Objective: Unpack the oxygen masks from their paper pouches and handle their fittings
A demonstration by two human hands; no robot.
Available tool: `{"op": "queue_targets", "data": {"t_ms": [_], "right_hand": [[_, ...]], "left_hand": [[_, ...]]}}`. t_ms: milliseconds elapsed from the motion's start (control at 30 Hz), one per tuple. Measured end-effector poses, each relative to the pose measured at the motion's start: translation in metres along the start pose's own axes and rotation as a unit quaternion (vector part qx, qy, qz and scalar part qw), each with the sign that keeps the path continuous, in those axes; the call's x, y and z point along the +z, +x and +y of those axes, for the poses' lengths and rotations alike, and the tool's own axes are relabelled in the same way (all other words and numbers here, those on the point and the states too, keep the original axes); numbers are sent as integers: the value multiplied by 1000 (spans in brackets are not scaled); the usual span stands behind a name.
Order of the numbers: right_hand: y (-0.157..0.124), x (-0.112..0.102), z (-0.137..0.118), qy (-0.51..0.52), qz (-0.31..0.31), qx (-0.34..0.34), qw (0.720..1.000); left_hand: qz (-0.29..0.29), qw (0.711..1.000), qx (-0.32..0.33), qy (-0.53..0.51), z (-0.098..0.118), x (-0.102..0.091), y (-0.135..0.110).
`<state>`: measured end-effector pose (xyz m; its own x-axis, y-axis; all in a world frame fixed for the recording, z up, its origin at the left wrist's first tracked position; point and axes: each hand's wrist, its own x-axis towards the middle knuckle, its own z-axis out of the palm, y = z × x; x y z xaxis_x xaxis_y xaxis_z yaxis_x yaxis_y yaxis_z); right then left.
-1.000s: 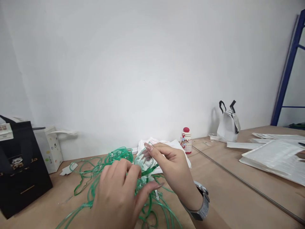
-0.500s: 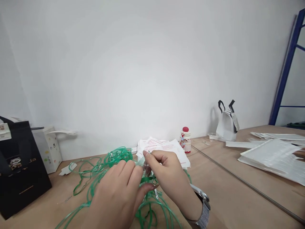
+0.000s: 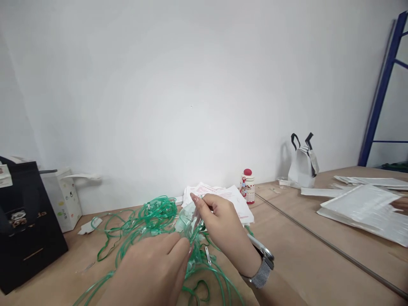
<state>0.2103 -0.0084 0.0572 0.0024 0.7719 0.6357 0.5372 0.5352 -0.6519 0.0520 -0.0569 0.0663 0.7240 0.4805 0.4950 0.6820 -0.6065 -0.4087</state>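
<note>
My right hand [image 3: 219,227], with a watch on its wrist, is closed on a clear, pale green oxygen mask [image 3: 185,219], pinched between thumb and fingers. My left hand [image 3: 156,263] is lower and to the left, its fingers curled with their tips hidden from me. Thin green strands run between the two hands, but I cannot see what the left fingers hold. Under and around both hands lies a tangle of green tubing [image 3: 159,210]. A small white strip with holes [image 3: 208,256] is just below my right hand.
Printed papers [image 3: 237,199] and a red-capped bottle [image 3: 247,186] are at the wall. A black bag [image 3: 28,238] and a white box [image 3: 65,199] stand left. To the right are a metal rod [image 3: 318,238], white padded envelopes [image 3: 366,212], a white bag [image 3: 301,168] and part of another person's hand [image 3: 399,203].
My left hand has dropped down and away from the right, uncovering more of the mask and strands. My right hand has shifted slightly left and up, still pinching.
</note>
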Motion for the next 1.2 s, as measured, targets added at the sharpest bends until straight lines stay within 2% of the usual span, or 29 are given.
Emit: {"op": "queue_targets", "data": {"t_ms": [133, 300, 600, 800, 967, 1067, 1133, 1200], "right_hand": [[-1, 6, 2, -18, 31, -8, 999], [-3, 11, 3, -52, 79, -25, 995], [0, 12, 6, -18, 82, -11, 996], [-6, 10, -4, 17, 13, -30, 999], [-10, 0, -12, 13, 21, -20, 999], [-12, -3, -14, 17, 48, -33, 998], [-13, -4, -16, 28, 65, -39, 997], [-14, -5, -19, 63, 53, -30, 996]], "left_hand": [[-14, 1000, -6, -3, -4, 1, -2], [-1, 1000, -9, -16, -5, 3, -3], [-4, 999, -8, -50, -5, -1, -7], [4, 999, -44, -28, -7, 2, -5], [42, 993, -87, -74, -5, -3, -3], [51, 988, -112, -94, -3, -5, -1], [52, 987, -115, -95, -2, -4, 1], [50, 989, -104, -96, -1, -4, 2]]}}
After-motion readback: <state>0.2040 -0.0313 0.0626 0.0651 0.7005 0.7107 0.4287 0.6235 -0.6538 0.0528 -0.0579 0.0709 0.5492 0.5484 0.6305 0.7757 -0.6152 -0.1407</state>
